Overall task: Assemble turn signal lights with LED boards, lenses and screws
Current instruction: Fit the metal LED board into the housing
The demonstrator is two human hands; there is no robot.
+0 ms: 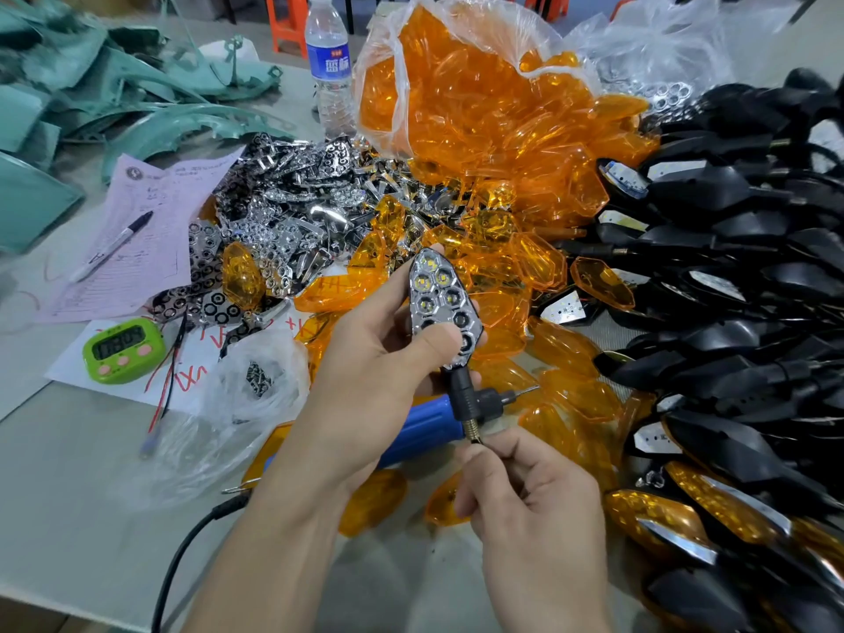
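Head view: the left hand (pixel 379 372) holds a light (pixel 445 303) upright. Its fingers (pixel 434 249) curl round the black shell from behind, and the thumb presses on the lower part of the chrome honeycomb face, where LEDs show in the upper cells. Just below, the right hand (pixel 539 495) pinches the brass tip of the light's stem (pixel 459 390) between thumb and forefinger; the other fingers are loosely curled.

A blue screwdriver (pixel 420 427) lies on the counter (pixel 68 495) between the two hands, just behind the stem. Beyond the left fingers, orange lenses (pixel 502 175) spill from a clear bag (pixel 461 20) and spread under both hands. To the right of the right fingers lie black housings (pixel 730 267) in a heap. Left of the left fingers sits a small bag of screws (pixel 259 380), then a green timer (pixel 123 351), with chrome reflectors (pixel 292 198) piled farther back.
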